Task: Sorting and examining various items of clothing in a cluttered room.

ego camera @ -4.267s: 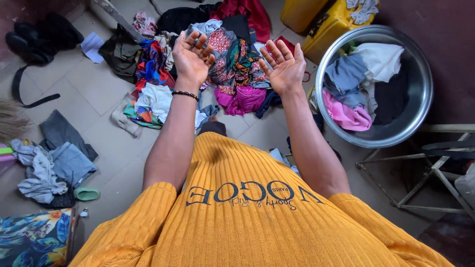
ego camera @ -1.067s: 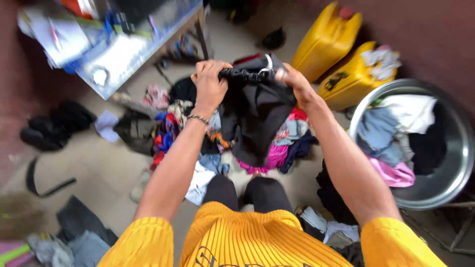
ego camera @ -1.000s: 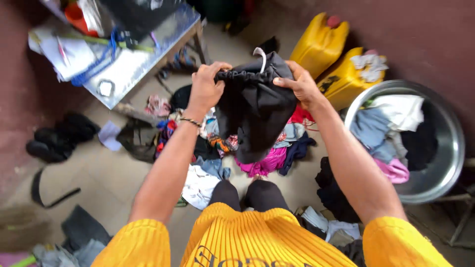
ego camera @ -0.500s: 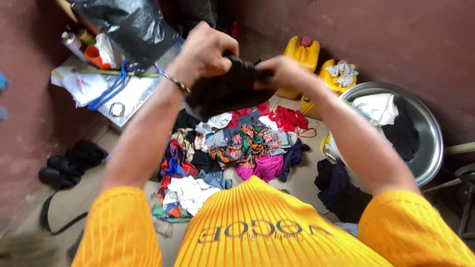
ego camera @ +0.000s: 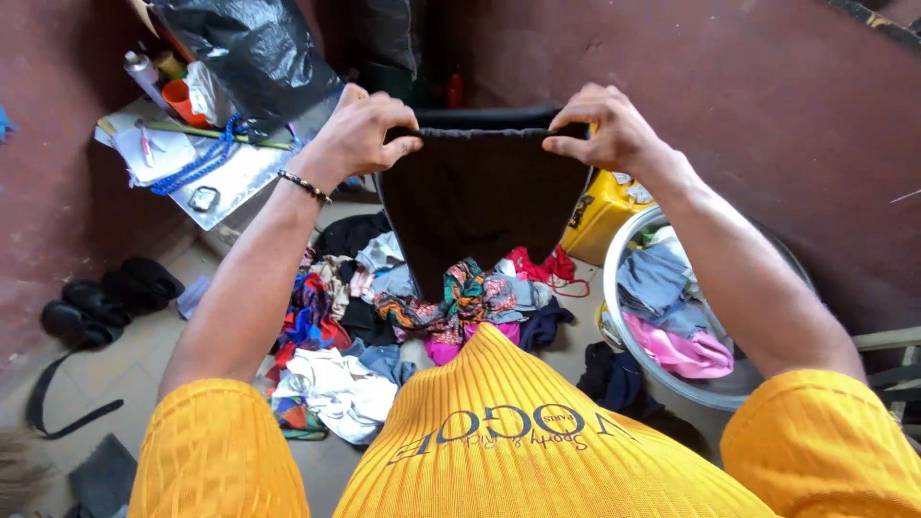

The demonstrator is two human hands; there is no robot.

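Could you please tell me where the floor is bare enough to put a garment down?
Bare tiles lie between the black shoes and the clothes heap, with a strap at their edge. The basin is full, and the low table is cluttered.

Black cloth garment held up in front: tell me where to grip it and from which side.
Grip the black cloth garment along its straight top hem, one pinch near each corner, coming from above. The left hand and right hand hold it so now: the hem is stretched level between them and the cloth hangs flat below, narrowing downward over the heap of mixed clothes.
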